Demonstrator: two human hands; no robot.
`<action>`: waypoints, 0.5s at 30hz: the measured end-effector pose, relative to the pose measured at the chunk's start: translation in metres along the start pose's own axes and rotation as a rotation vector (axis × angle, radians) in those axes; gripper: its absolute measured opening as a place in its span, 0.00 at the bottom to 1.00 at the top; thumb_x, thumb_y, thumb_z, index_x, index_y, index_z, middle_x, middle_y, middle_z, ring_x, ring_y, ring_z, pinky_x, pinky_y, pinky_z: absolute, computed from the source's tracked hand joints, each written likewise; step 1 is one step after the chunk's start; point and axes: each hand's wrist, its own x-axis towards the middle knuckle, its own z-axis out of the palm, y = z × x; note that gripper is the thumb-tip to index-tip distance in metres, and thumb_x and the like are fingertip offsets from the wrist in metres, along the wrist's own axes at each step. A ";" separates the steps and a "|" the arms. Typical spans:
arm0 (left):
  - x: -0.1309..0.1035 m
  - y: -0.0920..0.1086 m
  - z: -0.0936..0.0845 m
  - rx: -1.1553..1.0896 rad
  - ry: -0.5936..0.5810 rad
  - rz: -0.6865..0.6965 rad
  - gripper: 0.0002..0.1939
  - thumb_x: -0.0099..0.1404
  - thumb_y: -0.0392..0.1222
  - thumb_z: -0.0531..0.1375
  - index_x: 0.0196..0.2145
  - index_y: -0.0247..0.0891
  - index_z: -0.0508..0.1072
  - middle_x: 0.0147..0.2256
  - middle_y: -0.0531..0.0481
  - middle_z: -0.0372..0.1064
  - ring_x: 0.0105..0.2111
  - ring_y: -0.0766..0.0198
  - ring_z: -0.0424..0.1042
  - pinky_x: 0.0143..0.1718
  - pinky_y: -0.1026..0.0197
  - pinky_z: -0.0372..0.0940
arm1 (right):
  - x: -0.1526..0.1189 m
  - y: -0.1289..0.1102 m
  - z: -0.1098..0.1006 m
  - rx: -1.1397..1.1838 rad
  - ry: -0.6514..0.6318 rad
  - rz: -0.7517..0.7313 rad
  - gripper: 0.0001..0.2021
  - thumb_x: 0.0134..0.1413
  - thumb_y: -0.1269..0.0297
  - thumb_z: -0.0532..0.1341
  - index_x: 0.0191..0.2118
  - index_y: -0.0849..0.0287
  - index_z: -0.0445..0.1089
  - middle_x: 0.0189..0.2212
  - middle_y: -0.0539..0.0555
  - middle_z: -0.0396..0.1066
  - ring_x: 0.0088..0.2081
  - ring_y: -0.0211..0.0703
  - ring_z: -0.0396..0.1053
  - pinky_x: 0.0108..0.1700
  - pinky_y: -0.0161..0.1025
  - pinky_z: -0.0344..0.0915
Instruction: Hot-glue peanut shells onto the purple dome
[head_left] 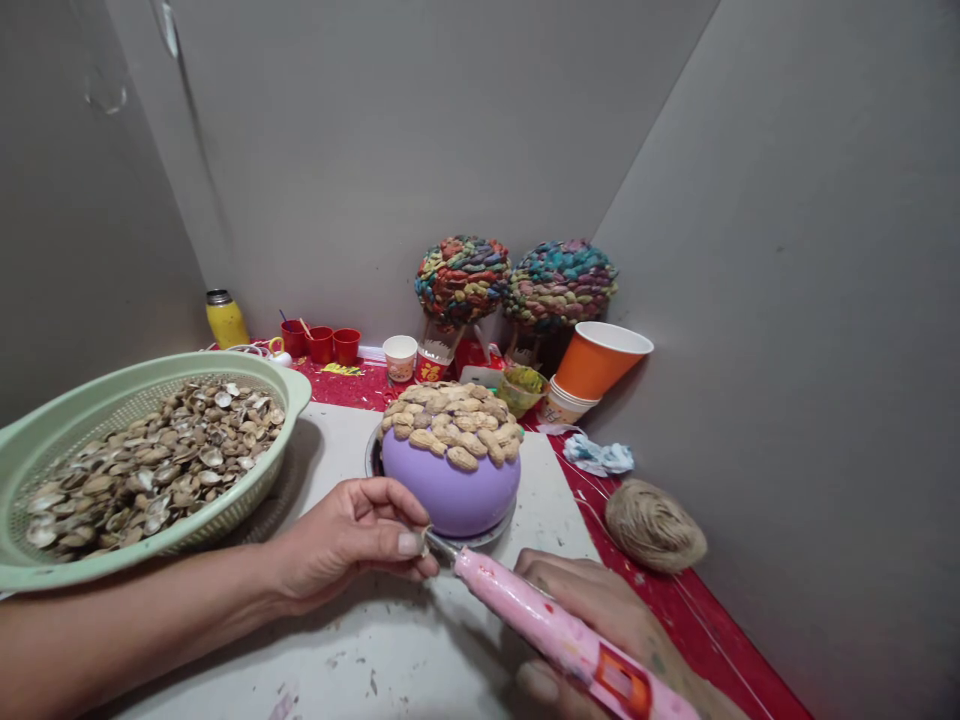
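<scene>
My left hand [367,530] pinches a small pale shell [426,541] between thumb and fingers, mostly hidden by them. In my right hand [611,610] is a pink glue gun [532,610] with an orange switch, fingers wrapped round its body. Its metal nozzle points left and meets the shell or lies right by it. Just beyond both hands, a purple balloon [450,485] sits in a round dish [499,525]. Peanuts [457,420] cover the balloon's upper part. Left of my hands stands a green colander [296,385] holding many shells [180,460].
Two colourful balls [463,280] on stands are at the back. Red cups [321,344], a paper cup [400,357] and a yellow bottle [226,320] line the wall. Orange cups [596,365], a crumpled tissue [598,455] and a twine ball [654,525] lie right.
</scene>
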 end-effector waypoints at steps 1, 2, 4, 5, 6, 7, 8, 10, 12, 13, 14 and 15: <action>0.000 0.000 0.000 0.004 0.003 0.002 0.16 0.48 0.36 0.74 0.32 0.33 0.74 0.26 0.48 0.77 0.26 0.65 0.77 0.32 0.67 0.72 | 0.000 0.001 0.001 -0.020 0.011 -0.023 0.21 0.69 0.47 0.50 0.28 0.56 0.55 0.22 0.46 0.57 0.21 0.36 0.56 0.24 0.35 0.50; 0.000 0.000 0.000 0.007 0.004 0.004 0.16 0.48 0.36 0.74 0.32 0.33 0.74 0.26 0.47 0.77 0.26 0.65 0.78 0.32 0.66 0.72 | -0.001 0.003 0.001 -0.040 0.022 -0.040 0.21 0.69 0.48 0.50 0.28 0.56 0.55 0.21 0.46 0.57 0.21 0.36 0.55 0.24 0.35 0.49; 0.000 0.000 0.000 0.014 0.008 0.011 0.16 0.48 0.37 0.74 0.32 0.32 0.74 0.26 0.47 0.77 0.27 0.65 0.78 0.32 0.66 0.72 | -0.002 0.006 0.003 -0.079 0.033 -0.057 0.20 0.69 0.49 0.50 0.28 0.56 0.55 0.21 0.46 0.57 0.20 0.35 0.55 0.23 0.35 0.49; 0.001 0.000 -0.001 0.015 0.010 0.015 0.16 0.48 0.37 0.74 0.32 0.32 0.74 0.26 0.47 0.77 0.27 0.65 0.78 0.32 0.66 0.71 | -0.002 0.008 0.004 -0.100 0.035 -0.060 0.20 0.69 0.49 0.49 0.28 0.56 0.55 0.21 0.46 0.58 0.20 0.35 0.55 0.23 0.35 0.49; 0.001 0.000 -0.001 0.016 0.013 0.019 0.16 0.48 0.36 0.74 0.33 0.32 0.74 0.26 0.48 0.77 0.27 0.65 0.77 0.32 0.66 0.71 | -0.002 0.008 0.004 -0.120 0.036 -0.061 0.19 0.69 0.50 0.49 0.28 0.56 0.55 0.21 0.46 0.58 0.20 0.36 0.55 0.23 0.35 0.49; 0.001 0.000 -0.001 0.015 0.016 0.024 0.16 0.48 0.36 0.74 0.33 0.32 0.74 0.26 0.48 0.77 0.27 0.66 0.77 0.32 0.67 0.71 | -0.002 0.009 0.004 -0.137 0.039 -0.067 0.19 0.69 0.50 0.49 0.29 0.56 0.54 0.21 0.46 0.57 0.20 0.36 0.54 0.23 0.35 0.49; 0.001 0.000 -0.001 0.015 0.019 0.027 0.16 0.48 0.36 0.74 0.33 0.32 0.74 0.26 0.49 0.77 0.26 0.66 0.77 0.32 0.67 0.71 | -0.002 0.009 0.004 -0.152 0.046 -0.078 0.19 0.69 0.51 0.49 0.29 0.56 0.54 0.21 0.46 0.57 0.19 0.36 0.54 0.23 0.36 0.48; 0.001 -0.001 -0.001 0.018 0.015 0.032 0.16 0.48 0.36 0.74 0.33 0.32 0.74 0.26 0.49 0.77 0.26 0.66 0.77 0.32 0.67 0.71 | -0.002 0.008 0.004 -0.165 0.052 -0.100 0.18 0.70 0.51 0.48 0.29 0.55 0.53 0.21 0.45 0.56 0.19 0.35 0.54 0.23 0.35 0.48; 0.001 -0.001 -0.001 0.025 0.010 0.040 0.16 0.49 0.36 0.74 0.33 0.32 0.73 0.26 0.48 0.77 0.26 0.67 0.77 0.31 0.68 0.70 | -0.001 0.008 0.004 -0.167 0.053 -0.116 0.18 0.71 0.52 0.47 0.30 0.55 0.53 0.21 0.45 0.56 0.20 0.35 0.55 0.23 0.35 0.49; 0.001 -0.001 -0.001 0.029 0.007 0.042 0.16 0.49 0.36 0.73 0.33 0.32 0.73 0.26 0.48 0.77 0.26 0.67 0.77 0.31 0.68 0.70 | -0.001 0.008 0.004 -0.168 0.048 -0.117 0.18 0.71 0.51 0.47 0.30 0.55 0.53 0.21 0.45 0.55 0.20 0.35 0.55 0.23 0.35 0.49; 0.001 -0.001 -0.001 0.031 0.007 0.043 0.15 0.49 0.36 0.73 0.33 0.32 0.73 0.25 0.48 0.77 0.26 0.67 0.77 0.31 0.68 0.69 | -0.001 0.009 0.004 -0.173 0.042 -0.106 0.18 0.70 0.51 0.48 0.30 0.55 0.53 0.21 0.45 0.55 0.20 0.35 0.55 0.23 0.35 0.49; 0.001 -0.001 -0.001 0.032 0.008 0.042 0.15 0.49 0.36 0.73 0.33 0.32 0.73 0.25 0.48 0.77 0.26 0.67 0.77 0.32 0.68 0.69 | -0.002 0.009 0.005 -0.180 0.045 -0.101 0.18 0.70 0.51 0.48 0.30 0.55 0.53 0.21 0.45 0.55 0.20 0.35 0.54 0.23 0.35 0.49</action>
